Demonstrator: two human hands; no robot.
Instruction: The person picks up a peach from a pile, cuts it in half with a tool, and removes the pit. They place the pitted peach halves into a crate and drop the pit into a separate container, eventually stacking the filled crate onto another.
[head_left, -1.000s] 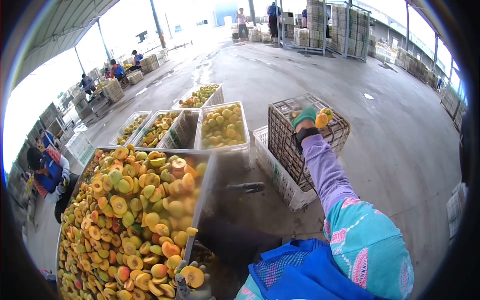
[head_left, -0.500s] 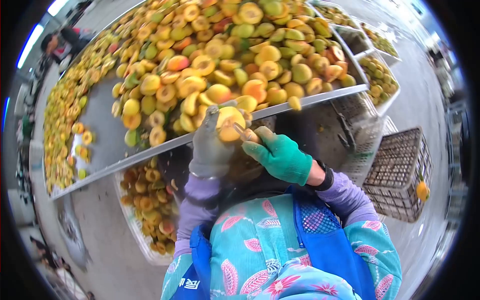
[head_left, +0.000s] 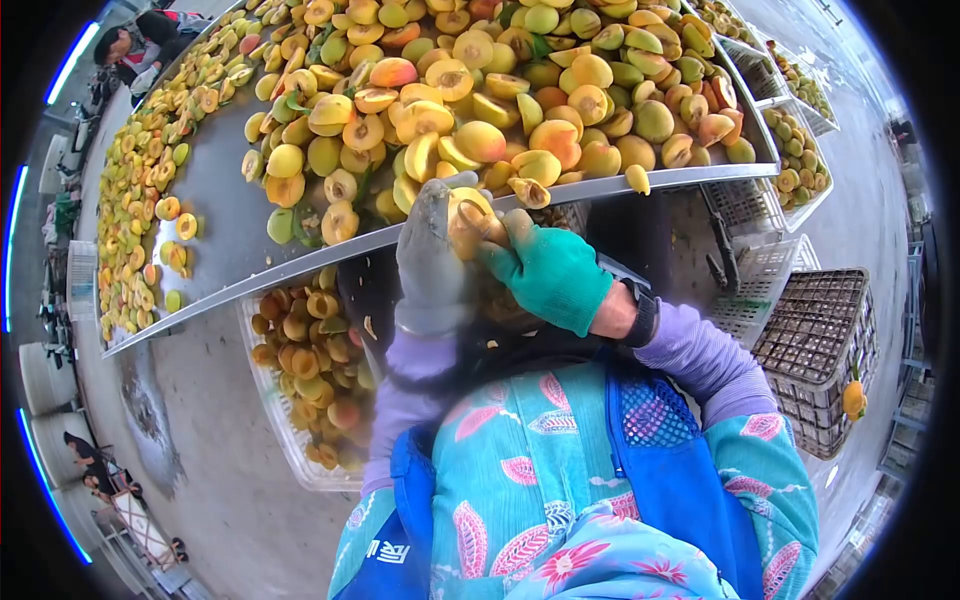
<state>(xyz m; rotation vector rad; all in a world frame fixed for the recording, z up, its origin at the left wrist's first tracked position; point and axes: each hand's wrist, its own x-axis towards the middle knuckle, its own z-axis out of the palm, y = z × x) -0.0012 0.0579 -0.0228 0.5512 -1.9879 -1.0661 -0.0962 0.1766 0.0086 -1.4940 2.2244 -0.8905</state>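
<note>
Closest to the camera is the blue apron [head_left: 660,450] over a flowery teal top, with purple sleeves running up to both gloved hands. The left hand [head_left: 432,262], in a grey glove, is wrapped snugly round a yellow fruit [head_left: 466,216] and holds it up just below the table rim [head_left: 250,283]. The right hand [head_left: 552,277], in a green glove, comes in from the other side with its fingers bunched tight against the fruit's right edge. It's too cramped in there to tell whether they're pinching the fruit itself or some small tool.

So the fruit sits squeezed between the two hands. The left one does the actual gripping, and the right one only touches it at the fingertips. It's roundish, so there's no real long axis to speak of.

Under the table, left of the hands, there's a white crate [head_left: 283,440] with more fruit in it. Above the rim the table carries a big heap of fruit [head_left: 480,90], whole and halved, yellow, green and orange. Off to the right is a dark crate [head_left: 820,340] with one orange fruit [head_left: 853,398] at its edge. Way out at the top left a person [head_left: 130,40] is at the table's far side.
</note>
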